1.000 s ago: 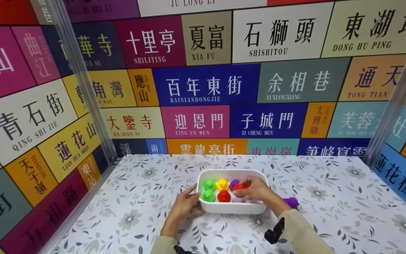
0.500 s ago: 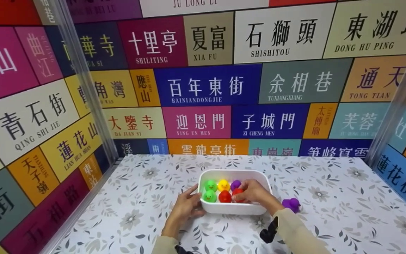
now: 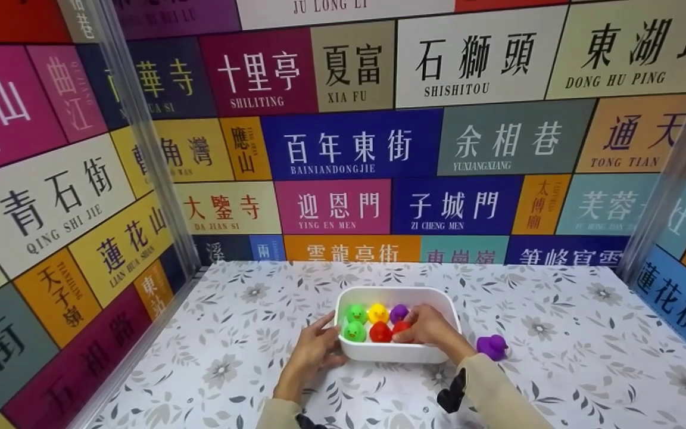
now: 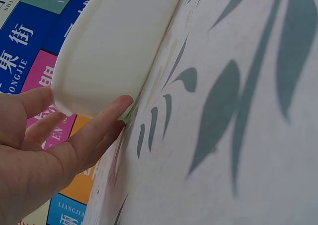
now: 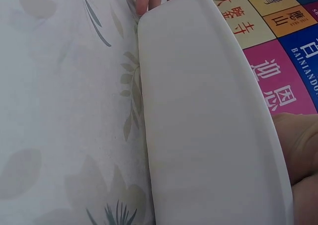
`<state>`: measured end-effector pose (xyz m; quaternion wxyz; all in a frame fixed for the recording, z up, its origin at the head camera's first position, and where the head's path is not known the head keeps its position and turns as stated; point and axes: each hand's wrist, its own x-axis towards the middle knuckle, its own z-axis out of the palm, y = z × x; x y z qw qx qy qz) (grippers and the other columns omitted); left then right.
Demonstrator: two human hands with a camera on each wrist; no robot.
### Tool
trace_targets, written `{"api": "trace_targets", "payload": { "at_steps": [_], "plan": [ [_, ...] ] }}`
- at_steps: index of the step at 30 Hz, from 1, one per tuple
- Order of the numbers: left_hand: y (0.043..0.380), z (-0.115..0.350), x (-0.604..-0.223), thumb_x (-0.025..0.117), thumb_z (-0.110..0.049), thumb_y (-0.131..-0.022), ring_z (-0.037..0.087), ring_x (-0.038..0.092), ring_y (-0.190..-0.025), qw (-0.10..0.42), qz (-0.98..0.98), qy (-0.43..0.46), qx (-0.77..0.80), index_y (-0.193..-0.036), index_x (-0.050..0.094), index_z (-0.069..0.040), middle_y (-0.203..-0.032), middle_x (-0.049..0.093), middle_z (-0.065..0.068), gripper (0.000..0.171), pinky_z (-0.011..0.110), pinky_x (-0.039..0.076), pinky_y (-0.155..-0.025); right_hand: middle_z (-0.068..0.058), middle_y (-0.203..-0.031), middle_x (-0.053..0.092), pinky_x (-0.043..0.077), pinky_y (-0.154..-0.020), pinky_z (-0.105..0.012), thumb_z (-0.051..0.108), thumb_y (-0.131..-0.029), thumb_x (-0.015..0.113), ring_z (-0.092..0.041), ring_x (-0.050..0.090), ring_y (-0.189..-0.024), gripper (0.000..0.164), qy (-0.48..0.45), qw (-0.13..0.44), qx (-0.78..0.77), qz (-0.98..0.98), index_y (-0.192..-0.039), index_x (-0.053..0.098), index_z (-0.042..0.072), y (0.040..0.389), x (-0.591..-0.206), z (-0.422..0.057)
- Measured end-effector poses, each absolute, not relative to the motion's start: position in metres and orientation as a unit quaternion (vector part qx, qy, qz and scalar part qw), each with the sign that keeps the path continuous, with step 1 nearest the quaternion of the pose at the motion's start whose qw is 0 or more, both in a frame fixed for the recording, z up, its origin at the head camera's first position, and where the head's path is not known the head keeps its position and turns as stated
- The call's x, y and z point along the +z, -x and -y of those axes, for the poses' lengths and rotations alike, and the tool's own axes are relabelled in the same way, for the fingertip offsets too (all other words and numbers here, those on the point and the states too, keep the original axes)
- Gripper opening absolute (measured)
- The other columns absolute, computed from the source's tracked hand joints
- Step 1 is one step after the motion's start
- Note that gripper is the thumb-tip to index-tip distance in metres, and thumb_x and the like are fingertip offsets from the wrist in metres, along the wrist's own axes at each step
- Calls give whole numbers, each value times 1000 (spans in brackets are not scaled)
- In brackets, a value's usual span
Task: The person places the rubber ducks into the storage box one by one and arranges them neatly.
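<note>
A white plastic tub holds small rubber ducks. Inside are two green ducks, a yellow duck, a purple duck and a red duck. Over the tub's right half, my right hand pinches a second red duck low in the tub, partly hidden by the fingers. My left hand touches the tub's left end with fairly straight fingers. In the left wrist view, those fingers lie along the tub's outer wall. The right wrist view hides my right fingertips behind the tub wall.
Another purple duck lies on the table just right of the tub, near my right forearm. A white cloth with grey flowers covers the table. Colourful sign-printed panels rise behind and at both sides, with clear corner posts.
My right hand has lowered the red duck into the tub, beside the other red duck. The right forearm shifted slightly left, showing more of the outside purple duck. My left hand stays at the tub.
</note>
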<state>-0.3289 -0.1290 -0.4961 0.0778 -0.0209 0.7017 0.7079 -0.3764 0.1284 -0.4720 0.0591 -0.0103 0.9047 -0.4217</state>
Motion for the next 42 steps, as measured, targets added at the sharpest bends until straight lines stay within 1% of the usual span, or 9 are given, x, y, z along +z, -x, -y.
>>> {"api": "trace_targets", "payload": {
  "at_steps": [4, 11, 14, 20, 26, 29, 32, 36, 42],
  "plan": [
    [328, 129, -498, 55, -23, -103, 24, 70, -105, 75, -704, 18, 706, -156, 35, -14, -141, 54, 25, 58, 37, 65, -75, -7, -86, 64, 54, -63, -22, 17, -68, 93, -19, 59, -75, 38, 0, 62, -419, -906, -90, 65, 2, 377, -473, -128],
    [329, 128, -498, 56, -25, -102, 22, 69, -104, 81, -713, 30, 696, -156, 36, -18, -143, 54, 24, 58, 36, 64, -73, -9, -90, 68, 56, -64, -25, 14, -70, 92, -19, 59, -76, 34, 2, 63, -416, -907, -92, 69, 1, 376, -473, -131],
    [329, 128, -498, 56, -24, -102, 24, 70, -105, 82, -709, 30, 700, -156, 36, -17, -143, 54, 25, 58, 36, 64, -73, -10, -90, 70, 57, -65, -26, 13, -71, 91, -20, 60, -75, 32, 4, 67, -412, -909, -93, 71, 1, 375, -469, -132],
    [330, 128, -499, 56, -23, -102, 25, 70, -105, 82, -705, 33, 704, -156, 36, -16, -143, 53, 26, 58, 37, 64, -75, -9, -87, 67, 57, -66, -25, 7, -72, 89, -21, 57, -78, 27, 13, 72, -382, -921, -94, 73, 2, 375, -464, -134],
    [330, 128, -500, 56, -21, -102, 21, 69, -98, 76, -702, 16, 708, -157, 33, -11, -138, 56, 26, 59, 39, 65, -74, -7, -87, 69, 57, -65, -25, 6, -71, 89, -18, 58, -73, 28, 20, 75, -376, -923, -95, 73, 1, 374, -466, -137],
    [330, 128, -499, 56, -21, -102, 20, 69, -97, 76, -703, 16, 707, -157, 34, -11, -137, 58, 25, 59, 39, 65, -74, -8, -91, 70, 59, -63, -26, 6, -72, 89, -17, 60, -70, 31, 24, 75, -392, -917, -98, 73, 0, 373, -463, -139],
    [330, 128, -498, 56, -22, -103, 21, 69, -99, 78, -705, 24, 705, -156, 35, -13, -138, 57, 24, 59, 39, 64, -75, -12, -98, 70, 61, -64, -27, 6, -73, 88, -17, 62, -76, 34, 26, 78, -414, -906, -102, 72, 0, 370, -456, -142],
    [331, 127, -498, 56, -23, -103, 23, 69, -101, 81, -706, 26, 704, -156, 35, -14, -139, 57, 24, 58, 39, 64, -76, -15, -110, 71, 62, -72, -32, 8, -76, 86, -19, 63, -87, 38, 39, 75, -428, -900, -109, 70, 1, 365, -445, -151],
    [331, 129, -496, 56, -22, -102, 22, 69, -100, 78, -703, 20, 706, -156, 35, -14, -138, 57, 25, 58, 39, 65, -76, -16, -119, 71, 62, -82, -37, 15, -82, 83, -21, 69, -95, 35, 66, 57, -446, -891, -114, 71, 5, 355, -430, -174]
  ]
}}
